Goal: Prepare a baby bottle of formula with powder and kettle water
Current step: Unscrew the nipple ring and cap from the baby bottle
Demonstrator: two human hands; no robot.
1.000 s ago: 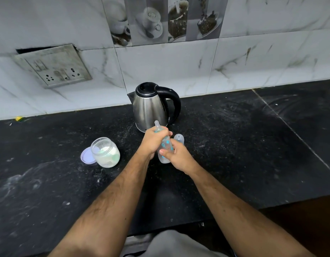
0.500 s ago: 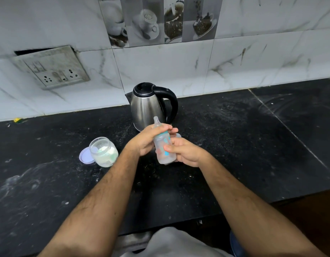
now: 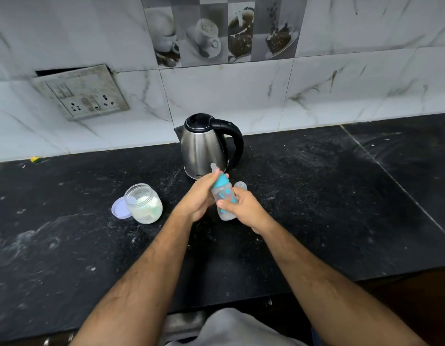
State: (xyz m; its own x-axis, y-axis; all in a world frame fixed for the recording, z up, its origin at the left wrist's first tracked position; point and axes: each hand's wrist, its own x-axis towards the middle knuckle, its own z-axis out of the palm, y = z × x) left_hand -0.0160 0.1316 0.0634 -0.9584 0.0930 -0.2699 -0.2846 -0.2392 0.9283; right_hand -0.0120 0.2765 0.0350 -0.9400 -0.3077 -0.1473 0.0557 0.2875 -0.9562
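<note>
A clear baby bottle (image 3: 225, 196) with a teal collar and a nipple on top is held above the black counter, tilted to the left. My right hand (image 3: 242, 208) grips its body. My left hand (image 3: 200, 197) rests against its left side near the collar, fingers loosely curled. The bottle's clear cap (image 3: 240, 186) stands on the counter just behind my right hand. The steel kettle (image 3: 204, 146) with a black handle stands behind the hands. An open jar of white powder (image 3: 144, 203) sits to the left, with its lilac lid (image 3: 119, 208) beside it.
The black stone counter (image 3: 328, 196) is dusted with white specks and runs to a marble-tiled wall. A socket plate (image 3: 82, 92) hangs on the wall at the left. The counter's front edge lies near my body.
The bottle has been lifted slightly and tilted left. My left hand has slid down off the collar, so the teal ring now shows. The cap behind my right hand is visible again.
</note>
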